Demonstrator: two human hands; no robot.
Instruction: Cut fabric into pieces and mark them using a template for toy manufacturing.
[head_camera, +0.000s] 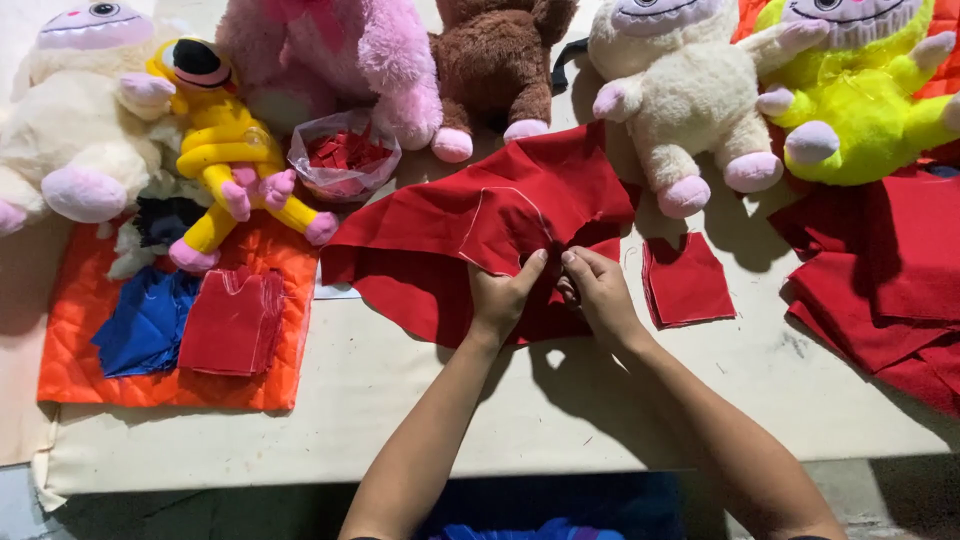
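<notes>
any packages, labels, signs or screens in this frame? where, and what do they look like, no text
Clear plastic bag: on the table in front of the pink plush toy, open and crumpled, holding small red fabric scraps.
No labels, signs or screens show.
Both the left hand and the right hand are on the large red fabric piece, not near the bag.

- Cream cloth-covered tabletop (560, 410) fills most of the view, marked with faint stains and loose threads.
- Cover's front edge hangs slightly, corner curling at lower left.
- Grey floor (870, 495) shows in a strip below the tabletop edge, rough and dull.
- Light comes from above, hard; dark shadows fall on the tabletop.
- No walls or windows in view.
</notes>
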